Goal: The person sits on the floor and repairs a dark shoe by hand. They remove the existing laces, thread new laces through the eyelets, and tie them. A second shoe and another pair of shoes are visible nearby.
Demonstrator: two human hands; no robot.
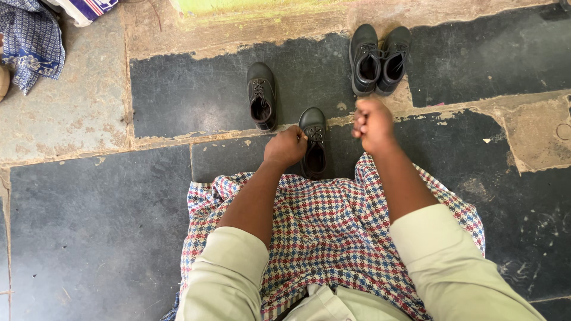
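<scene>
Here, seen from above, a person sits on a dark stone floor with a checked cloth over the lap. The left hand, at centre frame, is closed around the side of a black lace-up shoe standing just ahead of the cloth. The right hand, to its right and raised, is curled into a fist; whether it pinches a lace cannot be told. A second single shoe stands apart at upper centre, and a pair of shoes touch side by side above the right hand. The work would go best with the shoe held steady and any pull kept even. No label shows; a blue patterned cloth lies upper left, beside a striped bag edge.
</scene>
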